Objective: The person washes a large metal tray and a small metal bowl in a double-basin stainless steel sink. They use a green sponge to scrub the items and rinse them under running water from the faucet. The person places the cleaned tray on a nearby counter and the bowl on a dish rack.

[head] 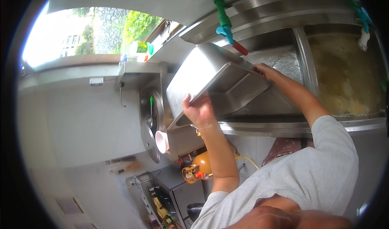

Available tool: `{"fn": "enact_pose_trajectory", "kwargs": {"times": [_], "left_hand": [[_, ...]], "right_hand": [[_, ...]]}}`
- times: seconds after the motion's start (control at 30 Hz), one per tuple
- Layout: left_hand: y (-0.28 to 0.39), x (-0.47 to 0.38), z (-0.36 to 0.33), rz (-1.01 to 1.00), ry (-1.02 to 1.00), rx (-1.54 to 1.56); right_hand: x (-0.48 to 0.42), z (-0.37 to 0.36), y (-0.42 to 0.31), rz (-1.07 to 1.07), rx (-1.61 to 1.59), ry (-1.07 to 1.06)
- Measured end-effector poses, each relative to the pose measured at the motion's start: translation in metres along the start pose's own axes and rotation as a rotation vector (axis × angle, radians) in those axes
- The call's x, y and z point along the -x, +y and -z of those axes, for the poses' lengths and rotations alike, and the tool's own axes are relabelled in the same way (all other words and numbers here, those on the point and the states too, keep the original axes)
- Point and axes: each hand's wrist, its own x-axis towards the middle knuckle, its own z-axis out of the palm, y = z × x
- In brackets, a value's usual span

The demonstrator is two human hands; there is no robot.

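A deep rectangular stainless steel pan (197,72) is held tilted above the left basin of a double sink (307,55), its opening turned towards the lower right. My left hand (199,109) grips the near rim, with the thumb on the outside. At the far rim, my right hand (264,71) has hold of a corner; its fingers are partly hidden. A tap with a green pipe, blue handle and red end (232,39) hangs close over the pan. The bottom of the left basin (279,60) looks wet.
Cloudy brownish water (343,74) stands in the right basin under a second tap (364,37). Beyond the sink's left end are a wok (155,98), a lid (149,142) and a pink container (162,141). An orange gas cylinder (202,162) with a yellow hose stands below.
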Motion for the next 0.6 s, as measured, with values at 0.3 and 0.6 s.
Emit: {"fn": "enact_pose_trajectory", "kwargs": {"times": [0.3,0.6], "left_hand": [[-0.003,0.035,-0.006,0.020,0.041,-0.084],[0.058,0.103,0.066,0.141,0.030,-0.266]], "right_hand": [[-0.032,-0.004,0.019,0.203,-0.272,-0.101],[-0.014,0.041,0.071,0.143,-0.186,0.245]]}}
